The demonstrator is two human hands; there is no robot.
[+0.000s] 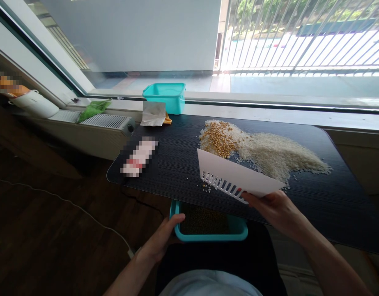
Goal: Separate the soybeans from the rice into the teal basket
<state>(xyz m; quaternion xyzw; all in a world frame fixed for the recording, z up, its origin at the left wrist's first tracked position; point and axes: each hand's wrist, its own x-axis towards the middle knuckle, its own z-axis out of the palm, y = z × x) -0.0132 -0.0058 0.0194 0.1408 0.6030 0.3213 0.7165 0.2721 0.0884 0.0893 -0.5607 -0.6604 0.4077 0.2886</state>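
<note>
My left hand grips the left rim of a turquoise plastic tub, thumb over the edge. The tub sits at the table's front edge above my lap, with a layer of small brownish grains inside. In my right hand is a white slotted plastic sheet, tilted, its row of slots along the lower edge. Beyond the sheet lies a long heap of white rice. Yellow beans are spread over the heap's left end. A few stray grains lie by the slots.
On the dark table a blurred pink-and-white item lies at left. Another turquoise tub stands by the window, a pale packet before it. A green cloth rests on the radiator; a white cable crosses the floor.
</note>
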